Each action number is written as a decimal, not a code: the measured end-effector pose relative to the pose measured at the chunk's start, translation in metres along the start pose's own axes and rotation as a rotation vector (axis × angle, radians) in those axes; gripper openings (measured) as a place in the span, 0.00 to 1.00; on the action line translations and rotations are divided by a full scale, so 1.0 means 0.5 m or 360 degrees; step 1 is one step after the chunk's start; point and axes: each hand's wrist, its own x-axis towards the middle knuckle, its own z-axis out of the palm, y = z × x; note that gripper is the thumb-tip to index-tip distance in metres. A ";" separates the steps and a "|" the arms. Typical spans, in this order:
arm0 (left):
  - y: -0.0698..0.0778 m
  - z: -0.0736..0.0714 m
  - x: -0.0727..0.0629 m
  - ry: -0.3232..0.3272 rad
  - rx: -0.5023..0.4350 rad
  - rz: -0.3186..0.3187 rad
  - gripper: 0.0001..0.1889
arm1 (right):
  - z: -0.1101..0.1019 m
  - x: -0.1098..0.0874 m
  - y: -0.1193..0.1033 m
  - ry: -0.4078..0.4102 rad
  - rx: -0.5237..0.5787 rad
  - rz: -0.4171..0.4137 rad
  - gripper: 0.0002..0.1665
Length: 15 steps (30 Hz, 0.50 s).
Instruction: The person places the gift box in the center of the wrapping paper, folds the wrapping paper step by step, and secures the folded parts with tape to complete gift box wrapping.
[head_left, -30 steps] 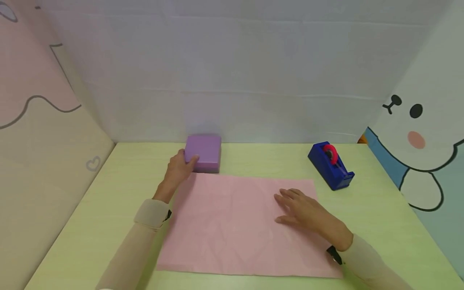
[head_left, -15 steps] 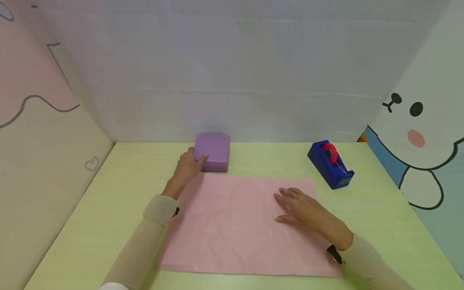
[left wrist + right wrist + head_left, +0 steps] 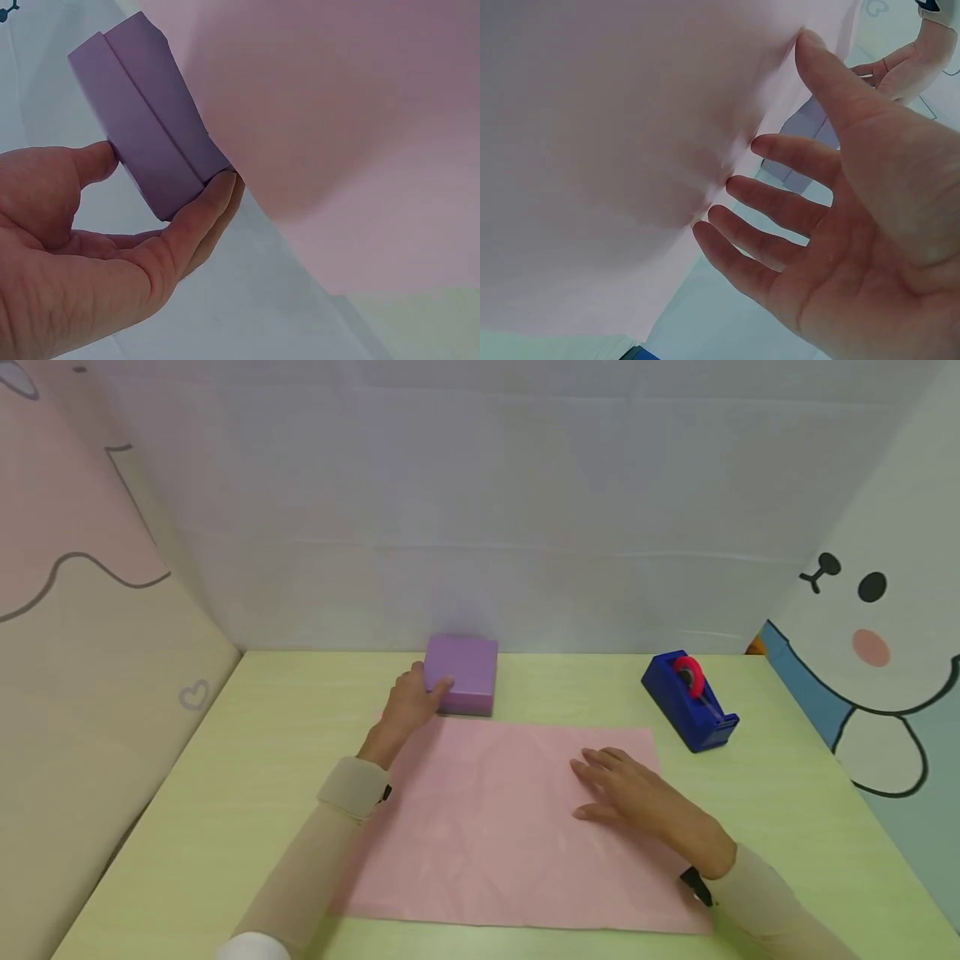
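Note:
My left hand (image 3: 407,703) grips a purple lidded box (image 3: 462,667) at its left side, behind the far edge of a pink sheet (image 3: 487,827). In the left wrist view the thumb lies on one face of the box (image 3: 146,127) and the fingers bend under its end. Spread fingertips of my right hand (image 3: 641,802) rest on the right part of the sheet, and nothing is held there. The right wrist view shows its fingertips touching the pink surface (image 3: 592,150). Slight creases run across the sheet.
A blue tape dispenser (image 3: 688,703) with a red-cored roll stands at the right back of the pale wooden table (image 3: 285,693). A white sheet wall (image 3: 480,510) rises behind, and printed panels with cartoon figures (image 3: 870,647) flank both sides.
My left hand has shifted to the right with the purple box, along the sheet's far edge. The right hand has stayed in place on the pink sheet.

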 end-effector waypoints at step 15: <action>0.042 0.029 -0.005 -0.0008 -0.0021 0.0044 0.36 | 0.002 0.002 0.006 -0.0010 0.0048 0.0004 0.38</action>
